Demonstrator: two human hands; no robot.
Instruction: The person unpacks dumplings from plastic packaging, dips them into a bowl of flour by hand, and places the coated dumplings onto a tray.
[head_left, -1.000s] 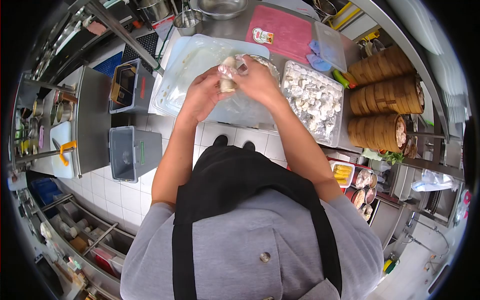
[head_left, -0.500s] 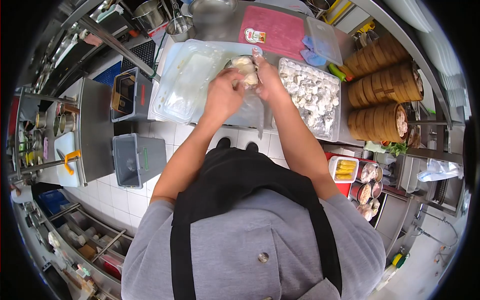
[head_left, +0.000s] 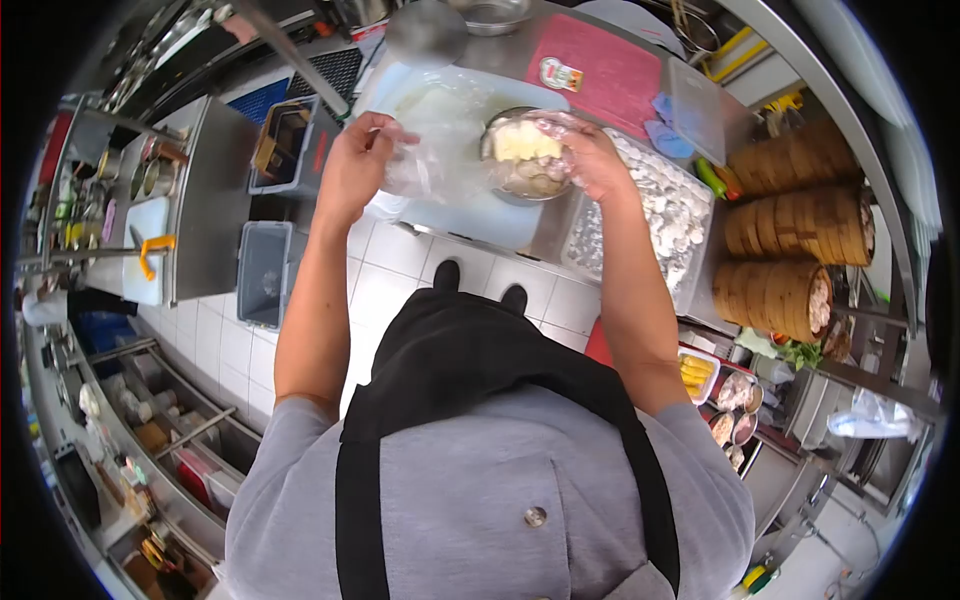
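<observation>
My left hand (head_left: 362,165) is closed on thin clear plastic (head_left: 425,165), which stretches from its fingers toward the middle. A round metal bowl (head_left: 545,190) holds a yellowish-white block and pale, wet-looking pieces (head_left: 530,150). My right hand (head_left: 590,155) grips the bowl's right side, with clear film about its fingers. Beneath the bowl and the plastic is a pale blue-white board (head_left: 500,225). Close to my right wrist stands a clear tray (head_left: 585,255) full of white-coated pieces (head_left: 665,205).
Farther back lie a red cutting board (head_left: 610,65) and a blue cloth (head_left: 668,138). Stacks of bamboo steamers (head_left: 765,300) line the right side. Grey bins (head_left: 265,275) are at the left, and a metal shelf post (head_left: 290,50) crosses at upper left.
My left hand has moved left, away from the bowl, drawing the clear plastic out. My right hand and the bowl appear farther right, and the yellowish-white block is now visible. The view has shifted.
</observation>
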